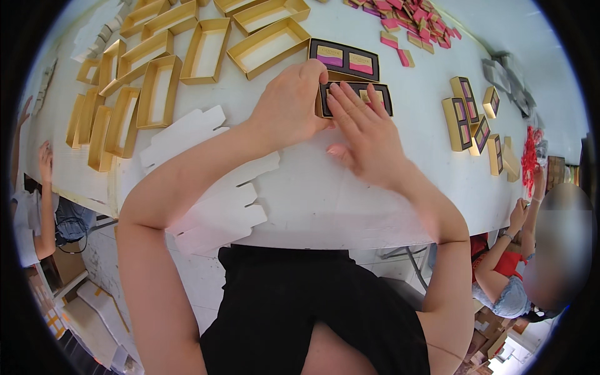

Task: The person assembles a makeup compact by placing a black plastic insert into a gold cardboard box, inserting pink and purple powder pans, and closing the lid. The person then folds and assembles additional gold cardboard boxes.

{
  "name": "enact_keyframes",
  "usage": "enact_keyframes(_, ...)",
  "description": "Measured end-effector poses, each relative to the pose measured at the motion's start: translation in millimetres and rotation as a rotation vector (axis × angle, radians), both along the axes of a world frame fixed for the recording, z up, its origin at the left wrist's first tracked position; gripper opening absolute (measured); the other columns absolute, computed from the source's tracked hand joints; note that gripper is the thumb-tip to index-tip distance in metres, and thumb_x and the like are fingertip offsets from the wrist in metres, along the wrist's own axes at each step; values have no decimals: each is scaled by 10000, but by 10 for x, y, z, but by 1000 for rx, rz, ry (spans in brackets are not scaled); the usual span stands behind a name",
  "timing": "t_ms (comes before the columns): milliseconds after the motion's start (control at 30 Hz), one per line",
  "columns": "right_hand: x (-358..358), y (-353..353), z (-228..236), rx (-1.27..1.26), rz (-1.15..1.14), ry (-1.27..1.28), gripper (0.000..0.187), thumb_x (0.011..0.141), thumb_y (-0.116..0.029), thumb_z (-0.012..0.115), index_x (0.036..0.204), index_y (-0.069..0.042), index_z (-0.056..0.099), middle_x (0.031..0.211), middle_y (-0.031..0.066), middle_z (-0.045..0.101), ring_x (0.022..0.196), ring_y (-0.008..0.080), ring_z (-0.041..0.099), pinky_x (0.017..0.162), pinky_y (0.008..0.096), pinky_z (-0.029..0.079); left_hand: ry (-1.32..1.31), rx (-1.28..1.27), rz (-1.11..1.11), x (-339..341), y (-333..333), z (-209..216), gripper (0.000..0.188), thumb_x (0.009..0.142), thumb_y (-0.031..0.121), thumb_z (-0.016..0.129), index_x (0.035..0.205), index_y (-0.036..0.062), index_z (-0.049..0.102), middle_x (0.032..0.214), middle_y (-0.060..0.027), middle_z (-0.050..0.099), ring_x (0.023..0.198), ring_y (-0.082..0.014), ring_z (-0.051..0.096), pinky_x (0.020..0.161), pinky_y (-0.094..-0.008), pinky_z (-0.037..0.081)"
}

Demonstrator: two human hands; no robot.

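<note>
My left hand (289, 100) grips the left end of a small gold gift box (387, 103) with a black insert. Fingers outstretched, my right hand (367, 132) lies flat across the top of that box, over its contents. Much of the box is hidden under both hands. Just behind it stands a second gold gift box (345, 57), whose black insert holds one purple and one pink piece, each with a gold label area.
Several gold box trays (205, 51) fill the table's far left. White folded card sheets (228, 209) lie under my left forearm. Pink and gold small packs (420, 25) are heaped at the far right, filled boxes (464, 115) nearer. Other people sit at both sides.
</note>
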State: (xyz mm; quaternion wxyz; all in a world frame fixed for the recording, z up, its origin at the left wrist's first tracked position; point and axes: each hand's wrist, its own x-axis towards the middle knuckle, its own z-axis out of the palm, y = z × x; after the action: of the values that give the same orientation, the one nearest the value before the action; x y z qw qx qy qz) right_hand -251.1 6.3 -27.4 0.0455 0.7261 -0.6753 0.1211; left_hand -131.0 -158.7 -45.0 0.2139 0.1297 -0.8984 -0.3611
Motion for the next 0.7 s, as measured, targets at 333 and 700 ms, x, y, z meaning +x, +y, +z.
enact_keyframes(333,-381,-324,-120,-57,-118,181,821,866,-705,502,1486,-173,420,1526,159,383,1382,434,354,1061,682,289,-37,-413,-33,26,-43,170,754,557,413,919,1082,54,514,1110,-114,586,1057,-317,567,886,-412,485)
enact_keyframes(700,-1095,1117,-238,35,-979,435,775,873,-669,555,1448,-157,470,1592,192,266,1446,504,202,1008,834,79,-537,-788,277,-137,-1337,79,822,866,742,498,1552,338,296,1625,-127,230,1497,-407,160,1094,-753,134)
